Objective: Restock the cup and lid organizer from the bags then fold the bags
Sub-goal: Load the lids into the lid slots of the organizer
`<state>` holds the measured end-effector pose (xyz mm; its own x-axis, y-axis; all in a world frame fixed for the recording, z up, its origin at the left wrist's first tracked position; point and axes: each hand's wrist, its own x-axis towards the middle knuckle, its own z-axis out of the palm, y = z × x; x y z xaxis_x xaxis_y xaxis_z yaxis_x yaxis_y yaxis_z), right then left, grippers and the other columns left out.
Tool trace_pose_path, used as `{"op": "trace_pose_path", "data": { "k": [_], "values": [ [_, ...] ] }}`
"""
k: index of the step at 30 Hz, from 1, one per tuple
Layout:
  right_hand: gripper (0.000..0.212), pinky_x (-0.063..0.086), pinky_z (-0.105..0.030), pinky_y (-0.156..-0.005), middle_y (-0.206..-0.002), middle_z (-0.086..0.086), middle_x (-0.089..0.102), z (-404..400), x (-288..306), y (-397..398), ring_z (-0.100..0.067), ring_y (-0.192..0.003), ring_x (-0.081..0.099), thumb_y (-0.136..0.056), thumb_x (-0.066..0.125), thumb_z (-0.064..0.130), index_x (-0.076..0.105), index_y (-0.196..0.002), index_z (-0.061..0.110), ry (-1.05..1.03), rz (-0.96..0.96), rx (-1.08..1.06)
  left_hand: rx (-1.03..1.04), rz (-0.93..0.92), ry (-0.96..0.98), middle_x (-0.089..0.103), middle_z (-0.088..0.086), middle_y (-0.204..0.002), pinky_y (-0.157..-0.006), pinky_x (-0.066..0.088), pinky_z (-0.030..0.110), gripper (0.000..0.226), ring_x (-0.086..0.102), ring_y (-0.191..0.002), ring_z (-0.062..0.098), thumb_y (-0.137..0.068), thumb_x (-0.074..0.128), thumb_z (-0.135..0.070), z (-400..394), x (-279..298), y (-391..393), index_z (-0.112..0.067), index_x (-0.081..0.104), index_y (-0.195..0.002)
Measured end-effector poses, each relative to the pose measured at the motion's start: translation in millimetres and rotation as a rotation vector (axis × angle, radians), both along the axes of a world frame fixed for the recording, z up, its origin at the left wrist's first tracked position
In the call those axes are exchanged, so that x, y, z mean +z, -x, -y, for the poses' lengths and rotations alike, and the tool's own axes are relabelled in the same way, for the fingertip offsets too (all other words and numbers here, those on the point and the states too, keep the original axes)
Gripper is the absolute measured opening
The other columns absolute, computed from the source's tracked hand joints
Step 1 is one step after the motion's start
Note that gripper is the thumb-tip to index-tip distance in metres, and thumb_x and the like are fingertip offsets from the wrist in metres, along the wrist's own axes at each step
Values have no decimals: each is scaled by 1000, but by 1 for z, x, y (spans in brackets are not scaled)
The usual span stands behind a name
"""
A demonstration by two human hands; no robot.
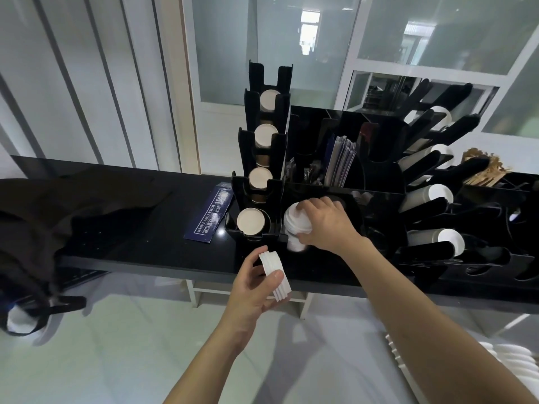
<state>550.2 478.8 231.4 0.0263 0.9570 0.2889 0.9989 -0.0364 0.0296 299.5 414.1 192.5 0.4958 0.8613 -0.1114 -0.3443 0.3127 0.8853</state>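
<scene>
A black cup and lid organizer stands on a black counter. My right hand grips a stack of white lids at the organizer's front left slot. In front of the counter edge my left hand holds a smaller stack of white lids between thumb and fingers. A tiered rack to the left holds brown paper cups, bottoms facing me. White cups lie in the slanted racks on the right. A dark bag lies on the counter's left end.
A blue pack of copy paper lies beside the cup rack. Straws and sachets fill the middle compartments, wooden stirrers sit at the right. Another black bag hangs at the far left, white lids lie at lower right.
</scene>
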Motion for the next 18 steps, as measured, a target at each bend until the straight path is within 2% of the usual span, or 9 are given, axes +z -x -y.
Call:
{"op": "trace_pose_path", "data": {
  "k": [9, 12, 15, 18],
  "values": [
    [62, 32, -44, -100, -138, 7, 58, -5, -12, -1, -24, -121, 57, -84, 73, 55, 56, -139, 30, 105, 22, 2, -6, -33, -12, 66, 5, -123, -85, 62, 51, 59, 67, -112, 28, -77, 85, -28, -1, -2, -1, -44, 63, -130],
    [59, 24, -48, -110, -144, 6, 55, -5, -13, -1, -22, -124, 58, -85, 72, 56, 60, -138, 33, 153, 33, 36, -4, -39, -15, 65, 5, -124, -87, 61, 53, 59, 67, -113, 28, -79, 85, -28, -1, -2, -1, -44, 62, -131],
    [56, 13, -51, -119, -147, 7, 55, -2, -14, 0, -21, -134, 52, -88, 69, 58, 61, -138, 36, 175, 38, 26, 2, -38, -6, 64, 5, -125, -88, 61, 54, 60, 67, -114, 29, -78, 88, -29, -1, -2, -2, -44, 62, -130],
    [56, 16, -48, -116, -153, 10, 53, 3, -21, 3, -21, -139, 45, -93, 62, 61, 56, -144, 40, 153, 88, 11, 6, -35, -4, 64, 7, -126, -88, 61, 55, 58, 66, -115, 31, -76, 83, -30, -1, -3, -3, -45, 63, -129]
  ]
}}
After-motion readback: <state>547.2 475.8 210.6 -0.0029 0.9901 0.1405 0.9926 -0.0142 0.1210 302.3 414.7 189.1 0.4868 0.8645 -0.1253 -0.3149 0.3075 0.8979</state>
